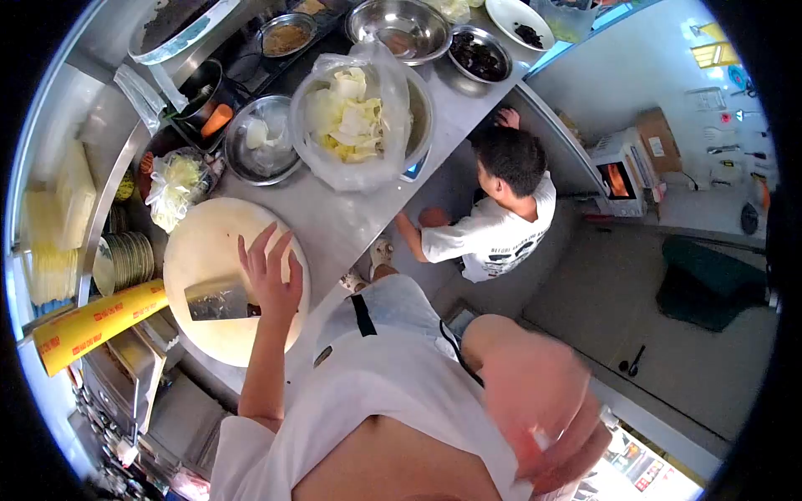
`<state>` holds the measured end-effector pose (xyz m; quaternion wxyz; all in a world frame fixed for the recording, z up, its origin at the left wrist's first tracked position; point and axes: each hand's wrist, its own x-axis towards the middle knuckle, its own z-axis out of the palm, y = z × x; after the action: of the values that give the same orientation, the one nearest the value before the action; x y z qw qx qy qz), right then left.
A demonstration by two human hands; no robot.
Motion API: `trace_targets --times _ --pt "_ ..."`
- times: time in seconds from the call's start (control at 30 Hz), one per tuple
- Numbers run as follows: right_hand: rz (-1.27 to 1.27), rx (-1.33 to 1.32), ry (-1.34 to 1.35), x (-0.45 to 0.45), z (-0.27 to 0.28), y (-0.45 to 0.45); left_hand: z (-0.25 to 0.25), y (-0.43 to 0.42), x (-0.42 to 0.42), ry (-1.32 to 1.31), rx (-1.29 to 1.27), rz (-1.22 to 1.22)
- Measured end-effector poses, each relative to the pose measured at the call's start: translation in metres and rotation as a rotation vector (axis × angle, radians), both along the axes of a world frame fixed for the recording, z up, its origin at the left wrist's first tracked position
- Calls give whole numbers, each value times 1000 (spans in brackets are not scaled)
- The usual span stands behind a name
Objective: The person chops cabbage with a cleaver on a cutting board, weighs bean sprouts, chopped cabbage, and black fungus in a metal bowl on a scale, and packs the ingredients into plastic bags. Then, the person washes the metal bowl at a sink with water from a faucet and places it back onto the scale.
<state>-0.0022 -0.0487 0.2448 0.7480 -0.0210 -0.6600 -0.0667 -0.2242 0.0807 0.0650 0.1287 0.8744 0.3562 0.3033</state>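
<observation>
one cleaver (219,301), flat on round board (196,250), blade just left of open left grip (274,280) (handle partly hidden); right grip (535,384) blurred, state unclear.

A grey stainless-steel counter (334,219) is partly covered by a round, cream-coloured cutting board (209,225), on which a broad-bladed metal cleaver (219,302) is laid flat. Past the board, a small steel bowl (240,167) is placed beside a clear plastic bag of pale yellow leaves (344,117), held in a wide steel bowl (423,113). Farther along, a shiny steel basin (418,46), a steel bowl of dark pieces (478,78) and a white plate (501,15) are grouped closely.
</observation>
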Motion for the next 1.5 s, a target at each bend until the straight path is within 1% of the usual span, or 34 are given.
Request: trace_targets --times 0.03,0.07,0.13,0.17,0.2,0.23,0.27,0.3,0.33,0.37,0.4,0.43,0.5,0.53,0.63,0.67,0.7,0.73,0.8,0.83,0.9,1.0,1.1,1.13,1.23,1.27,1.3,1.33,1.37,1.43,1.47,1.5 --pt "-101 -28 30 13 -10 4 3 1 3 2 -10 -2" --pt "-301 -107 95 32 -20 13 4 2 6 -2 -1 -6" --pt "-827 -393 188 84 -40 45 6 4 10 17 -22 11" --pt "-961 -559 237 120 -53 71 6 3 13 24 -34 23" --pt "-910 -665 361 153 -69 105 6 4 14 50 -23 39" --pt "-896 -874 393 208 -101 126 7 5 15 60 -24 55" --pt "-1138 -1091 308 259 -130 145 7 6 16 68 -24 75" --pt "-1252 -1220 148 305 -160 163 7 7 19 78 -22 97" --pt "-1367 -1296 -45 346 -191 183 10 9 22 71 -44 131" --pt "-1352 -1419 -158 387 -230 203 12 9 27 65 -69 166" --pt "-1293 -1460 -367 424 -270 219 11 9 30 77 -115 217" --pt "-1280 -1518 -528 441 -293 232 16 11 39 51 -158 226" --pt "-1209 -1896 -667 450 -302 255 17 14 50 101 -137 240" --pt "-1142 -2072 -675 454 -306 267 18 17 58 112 -142 246" --pt "-1013 -2068 -563 470 -338 291 13 19 71 113 -176 272" --pt "-1006 -1995 -535 475 -349 297 14 20 76 124 -178 280" --pt "-1081 -1906 -613 477 -364 303 15 21 80 136 -181 287" --pt "-1162 -1905 -662 480 -378 306 14 22 83 146 -167 295" --pt "-1320 -1850 -737 464 -377 300 14 25 90 161 -183 319" --pt "-1368 -1769 -754 457 -373 298 15 24 93 170 -196 332" --pt "-1445 -1696 -807 458 -381 297 14 26 99 184 -180 337" --pt "-1392 -1776 -665 459 -383 300 13 27 105 177 -151 370" --pt "-1399 -1881 -597 467 -385 301 24 31 114 184 -137 380" --pt "-1400 -1846 -542 474 -392 302 28 31 116 202 -145 399" --pt "-1399 -1759 -377 495 -408 296 38 33 116 117 -201 410" --pt "-1397 -1731 -324 503 -408 295 39 34 119 6 -247 459" --pt "-1395 -1703 -271 506 -404 293 42 37 122 -30 -282 478" --pt "-1348 -1689 -128 511 -398 288 47 41 125 -64 -319 498" --pt "-1266 -1737 89 513 -395 281 52 46 129 -99 -356 524" --pt "-1256 -1517 99 548 -433 262 62 64 131 3 -348 376" --pt "-1111 -1568 262 546 -420 256 70 72 142 5 -437 364" --pt "-971 -1574 353 537 -398 252 75 81 153 7 -521 351"
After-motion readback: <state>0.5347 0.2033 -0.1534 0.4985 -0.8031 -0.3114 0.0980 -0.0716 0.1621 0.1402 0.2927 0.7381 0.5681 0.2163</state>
